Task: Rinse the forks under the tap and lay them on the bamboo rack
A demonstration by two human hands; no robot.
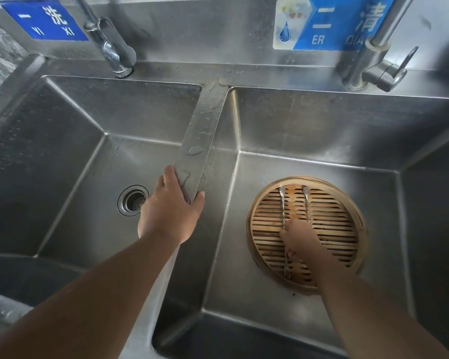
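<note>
On bamboo rack [335, 237], right hand [300, 238] pinches fork [283, 208]; left hand [170, 207] rests, fingers straight, on sink divider [201, 130].

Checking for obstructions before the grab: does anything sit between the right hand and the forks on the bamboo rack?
Nothing visible: the right hand lies on both forks on the bamboo rack. The left hand is apart, on the sink divider.

Left hand [170, 211] flat, fingers [172, 177] straight, right hand [300, 238] palm down, fingers bent
</note>
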